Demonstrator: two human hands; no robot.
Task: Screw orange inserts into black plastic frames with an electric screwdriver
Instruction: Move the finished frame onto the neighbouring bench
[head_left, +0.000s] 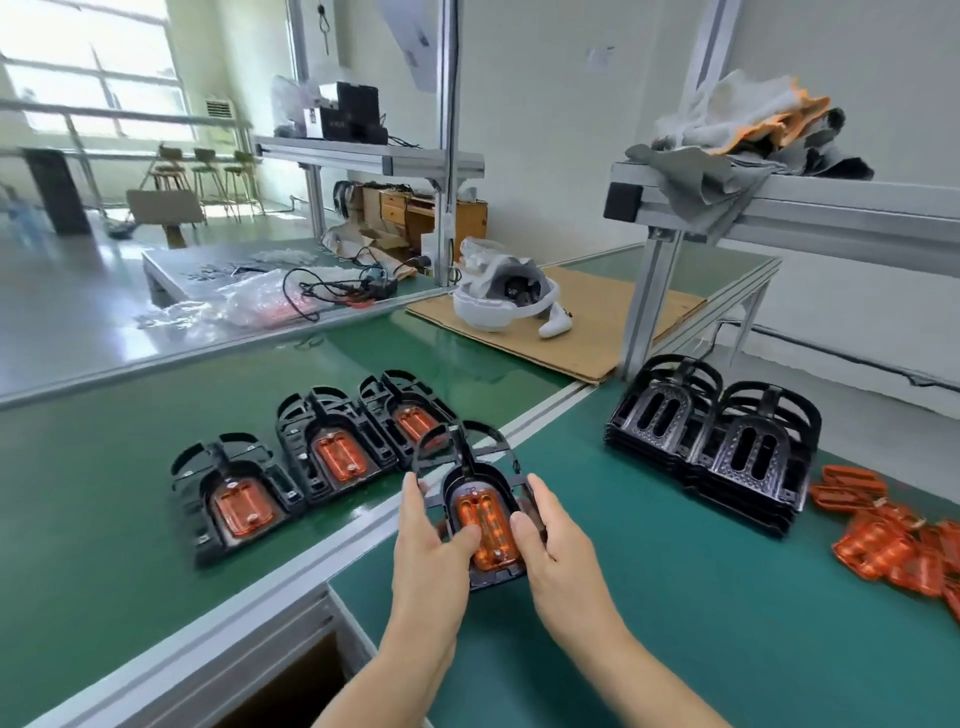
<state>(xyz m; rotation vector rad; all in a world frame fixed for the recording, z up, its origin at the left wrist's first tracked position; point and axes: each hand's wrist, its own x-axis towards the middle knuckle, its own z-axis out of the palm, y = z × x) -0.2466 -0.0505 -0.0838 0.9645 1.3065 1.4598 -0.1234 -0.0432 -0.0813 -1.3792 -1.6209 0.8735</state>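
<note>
Both hands hold one black plastic frame (457, 457) just above the green table, with an orange insert (491, 525) seated in it. My left hand (431, 540) grips the frame's left side, thumb pressing on the insert. My right hand (550, 540) grips the right side, thumb at the insert's edge. Three more frames with orange inserts lie in a row to the left: one (234, 493), a second (332, 447), a third (405, 410). No electric screwdriver is in view.
Two stacks of black frames without inserts (727, 447) stand at the right, with a pile of loose orange inserts (893, 540) beyond them. A white headset (504, 301) lies on cardboard (571, 332). An aluminium post (649, 306) and shelf with rags (753, 130) rise behind.
</note>
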